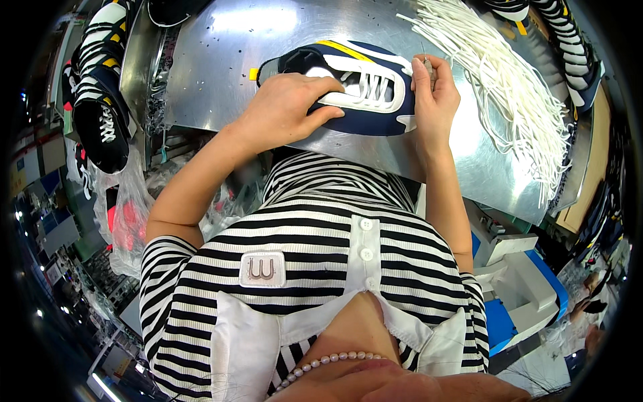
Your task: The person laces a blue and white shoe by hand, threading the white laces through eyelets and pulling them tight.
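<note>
A navy shoe upper (362, 123) with white trim and a yellow stripe lies on the metal table, its toe pointing right. White lace crosses its eyelet rows in several bars. My left hand (289, 107) grips the upper from the left, thumb and fingers pinching the edge of its opening. Beside the toe, my right hand (437, 97) is closed on a small tool with a thin needle-like tip (423, 49). The fingers hide most of the tool's handle. Where this hand meets the toe, I cannot tell whether it touches it.
A large heap of white shoelaces (499, 87) covers the table's right side. Stacked uppers (100, 100) stand at the left, and more uppers (566, 47) at the far right. Dark scraps dot the metal tabletop (207, 74). A blue and white box (516, 295) sits below the table at right.
</note>
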A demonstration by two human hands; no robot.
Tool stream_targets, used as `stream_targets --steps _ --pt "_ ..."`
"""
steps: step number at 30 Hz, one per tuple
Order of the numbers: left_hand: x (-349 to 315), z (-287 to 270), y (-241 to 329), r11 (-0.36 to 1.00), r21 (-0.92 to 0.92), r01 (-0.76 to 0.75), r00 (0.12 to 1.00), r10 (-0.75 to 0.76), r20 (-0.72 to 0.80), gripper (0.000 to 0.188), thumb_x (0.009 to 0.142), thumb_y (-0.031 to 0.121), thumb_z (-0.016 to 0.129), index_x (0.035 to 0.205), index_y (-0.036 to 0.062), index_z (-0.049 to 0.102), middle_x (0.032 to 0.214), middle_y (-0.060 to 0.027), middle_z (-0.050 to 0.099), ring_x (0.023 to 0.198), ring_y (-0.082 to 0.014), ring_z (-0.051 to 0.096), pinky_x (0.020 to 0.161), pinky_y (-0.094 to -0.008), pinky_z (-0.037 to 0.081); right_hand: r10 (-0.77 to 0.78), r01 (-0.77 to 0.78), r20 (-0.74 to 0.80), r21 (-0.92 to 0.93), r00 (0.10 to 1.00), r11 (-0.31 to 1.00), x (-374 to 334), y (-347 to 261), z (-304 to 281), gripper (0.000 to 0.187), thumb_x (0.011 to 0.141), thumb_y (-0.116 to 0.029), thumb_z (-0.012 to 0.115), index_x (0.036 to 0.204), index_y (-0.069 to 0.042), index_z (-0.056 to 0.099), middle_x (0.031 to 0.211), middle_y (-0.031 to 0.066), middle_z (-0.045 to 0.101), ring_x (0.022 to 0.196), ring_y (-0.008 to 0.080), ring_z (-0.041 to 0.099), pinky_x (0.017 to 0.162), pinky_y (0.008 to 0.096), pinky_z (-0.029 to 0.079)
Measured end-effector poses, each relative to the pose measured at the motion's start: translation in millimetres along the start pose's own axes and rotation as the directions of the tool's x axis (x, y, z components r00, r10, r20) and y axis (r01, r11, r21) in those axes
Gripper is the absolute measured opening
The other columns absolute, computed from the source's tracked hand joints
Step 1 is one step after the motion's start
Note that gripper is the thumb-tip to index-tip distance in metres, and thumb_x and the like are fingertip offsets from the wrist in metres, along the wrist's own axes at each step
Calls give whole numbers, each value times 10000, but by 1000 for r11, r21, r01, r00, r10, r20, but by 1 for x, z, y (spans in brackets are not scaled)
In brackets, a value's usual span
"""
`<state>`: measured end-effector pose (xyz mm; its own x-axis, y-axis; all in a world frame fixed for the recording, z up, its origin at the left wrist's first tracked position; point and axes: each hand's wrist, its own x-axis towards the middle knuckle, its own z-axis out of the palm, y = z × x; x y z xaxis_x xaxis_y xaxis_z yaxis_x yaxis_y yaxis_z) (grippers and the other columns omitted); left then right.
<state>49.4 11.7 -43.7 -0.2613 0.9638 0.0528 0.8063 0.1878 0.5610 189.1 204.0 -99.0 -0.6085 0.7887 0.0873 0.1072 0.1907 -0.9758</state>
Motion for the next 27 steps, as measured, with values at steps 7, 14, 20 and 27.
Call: stream_targets --steps 7,14,20,27 --pt "-3 12 14 972 -235 20 955 -88 -282 140 870 8 677 1003 -11 638 903 -92 646 781 -184 630 714 -268 501 47 -47 35 17 998 999 -2 -2 -2 180 976 -162 629 1063 -6 654 719 -39 542 662 30 467 589 174 347" --pt "4 22 33 990 -137 -25 912 -33 -409 121 836 2 691 955 21 689 941 -80 627 859 -218 606 747 -302 479 75 -77 45 37 996 996 -3 -6 -2 187 981 -162 622 1069 1 645 738 -33 549 675 35 468 599 178 355" --pt "22 30 43 1000 -4 -23 909 19 -416 154 811 29 709 961 67 716 947 -62 616 870 -227 576 775 -331 439 14 -15 19 65 1000 998 0 3 -2 199 965 -198 630 1040 -14 649 658 -2 577 588 50 478 533 232 382" --pt "55 18 39 910 374 -179 951 258 -172 200 772 41 672 964 85 706 933 -26 628 889 -211 575 801 -365 405 17 -19 37 57 999 998 1 2 -4 194 965 -196 631 1035 -15 643 632 -3 570 563 49 467 516 236 383"
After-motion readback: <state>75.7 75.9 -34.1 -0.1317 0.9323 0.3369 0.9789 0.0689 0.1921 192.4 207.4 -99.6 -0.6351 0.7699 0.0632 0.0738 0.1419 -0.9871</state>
